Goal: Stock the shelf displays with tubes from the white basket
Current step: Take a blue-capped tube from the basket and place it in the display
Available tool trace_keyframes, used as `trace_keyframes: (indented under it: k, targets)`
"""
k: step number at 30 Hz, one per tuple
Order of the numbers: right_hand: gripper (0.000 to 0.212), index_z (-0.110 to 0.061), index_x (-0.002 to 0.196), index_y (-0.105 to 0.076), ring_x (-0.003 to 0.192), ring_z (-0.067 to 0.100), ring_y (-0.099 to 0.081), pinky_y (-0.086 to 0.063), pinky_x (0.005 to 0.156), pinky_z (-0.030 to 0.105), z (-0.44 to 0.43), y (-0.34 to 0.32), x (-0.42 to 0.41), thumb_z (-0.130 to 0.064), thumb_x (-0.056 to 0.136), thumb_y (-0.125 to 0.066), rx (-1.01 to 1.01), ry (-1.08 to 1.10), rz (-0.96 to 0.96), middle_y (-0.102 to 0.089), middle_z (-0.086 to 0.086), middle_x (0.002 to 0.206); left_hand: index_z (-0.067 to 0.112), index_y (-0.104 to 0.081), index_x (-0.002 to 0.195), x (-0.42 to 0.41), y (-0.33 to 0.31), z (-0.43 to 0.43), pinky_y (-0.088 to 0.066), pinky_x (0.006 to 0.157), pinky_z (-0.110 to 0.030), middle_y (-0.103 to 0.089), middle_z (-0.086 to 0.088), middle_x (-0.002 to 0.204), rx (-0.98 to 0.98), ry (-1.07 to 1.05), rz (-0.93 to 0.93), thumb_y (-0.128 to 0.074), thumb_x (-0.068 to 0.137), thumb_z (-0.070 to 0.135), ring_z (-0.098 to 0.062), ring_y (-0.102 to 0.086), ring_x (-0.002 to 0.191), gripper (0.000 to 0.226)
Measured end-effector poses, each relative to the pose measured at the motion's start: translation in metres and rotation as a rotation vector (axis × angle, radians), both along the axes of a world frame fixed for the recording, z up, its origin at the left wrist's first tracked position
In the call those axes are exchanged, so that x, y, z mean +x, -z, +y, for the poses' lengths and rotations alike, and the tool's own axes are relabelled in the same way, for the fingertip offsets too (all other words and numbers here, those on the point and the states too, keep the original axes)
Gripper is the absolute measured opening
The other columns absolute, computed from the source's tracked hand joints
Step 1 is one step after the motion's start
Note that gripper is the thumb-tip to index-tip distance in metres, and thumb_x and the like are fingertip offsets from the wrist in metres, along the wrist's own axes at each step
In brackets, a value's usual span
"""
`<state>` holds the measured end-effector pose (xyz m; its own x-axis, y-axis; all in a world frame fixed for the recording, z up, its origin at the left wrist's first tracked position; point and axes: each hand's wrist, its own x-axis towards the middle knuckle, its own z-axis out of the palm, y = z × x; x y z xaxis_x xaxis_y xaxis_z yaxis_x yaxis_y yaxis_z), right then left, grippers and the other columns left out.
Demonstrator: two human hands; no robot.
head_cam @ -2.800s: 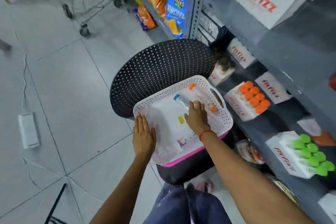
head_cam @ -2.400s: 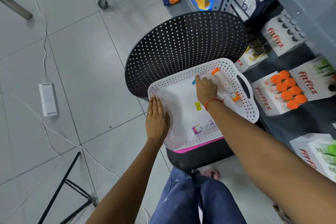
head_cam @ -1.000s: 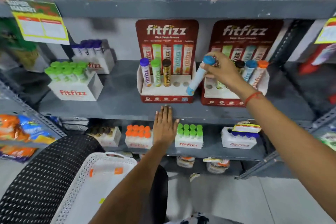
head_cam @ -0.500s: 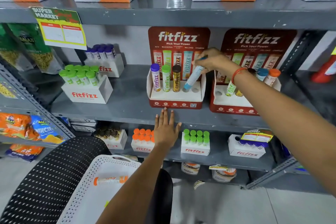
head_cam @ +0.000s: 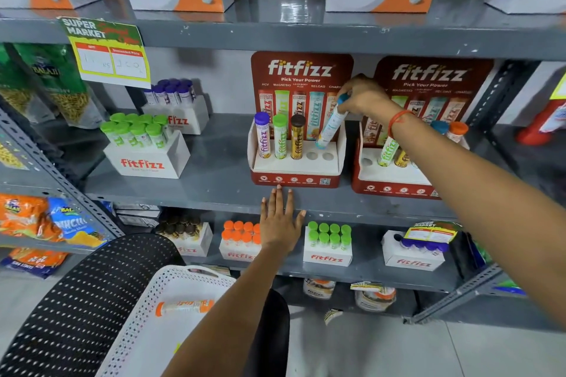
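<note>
Held the blue tube (head_cam: 332, 124) tilted in the right hand (head_cam: 364, 98) over the display's (head_cam: 295, 167) two empty holes near the shelf (head_cam: 214, 187) front, left hand (head_cam: 280, 220) flat and spread on its edge; best straightened before seating.

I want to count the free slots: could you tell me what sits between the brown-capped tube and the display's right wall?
Head view: two empty holes, with the blue-capped tube in the right hand tilted above them.
</note>
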<state>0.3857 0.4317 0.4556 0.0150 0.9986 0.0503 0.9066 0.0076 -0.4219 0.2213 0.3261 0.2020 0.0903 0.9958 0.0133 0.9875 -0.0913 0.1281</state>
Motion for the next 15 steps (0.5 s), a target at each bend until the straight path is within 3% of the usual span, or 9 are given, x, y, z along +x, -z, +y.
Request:
trace_keyframes:
  k: [8,11,15]
  targets:
    - [0.042,-0.006,0.123,-0.055,0.117,0.028,-0.055,-0.047,0.094,0.034,0.001,0.0043,-0.0035,-0.009,0.083,-0.067,0.008,-0.052,-0.035,-0.056,0.014,0.131,0.019,0.01,0.147,-0.0005,0.0015,-0.0001,0.012,0.112,-0.042,0.01,-0.01,0.157,0.007,-0.001,-0.015,0.04,0.064,0.062,-0.026,0.013,0.142,0.098]
    - [0.039,-0.007,0.125,-0.053,0.11,0.029,-0.062,-0.052,0.091,0.035,0.0,0.005,-0.0062,-0.006,0.087,-0.062,-0.022,-0.077,-0.03,-0.057,0.016,0.13,0.019,0.01,0.147,-0.0006,0.0018,0.0006,0.013,0.111,-0.041,0.01,-0.01,0.157,0.006,0.001,-0.012,0.038,0.066,0.062,-0.026,0.013,0.142,0.096]
    - [0.043,-0.015,0.119,-0.061,0.117,0.025,-0.055,-0.05,0.082,0.027,0.0008,0.0064,-0.0101,0.006,0.081,-0.06,-0.016,-0.118,-0.043,-0.052,0.009,0.136,0.019,0.009,0.147,-0.001,0.0026,0.0003,0.012,0.112,-0.041,0.009,-0.01,0.157,0.01,-0.004,-0.018,0.039,0.065,0.062,-0.026,0.012,0.142,0.098]
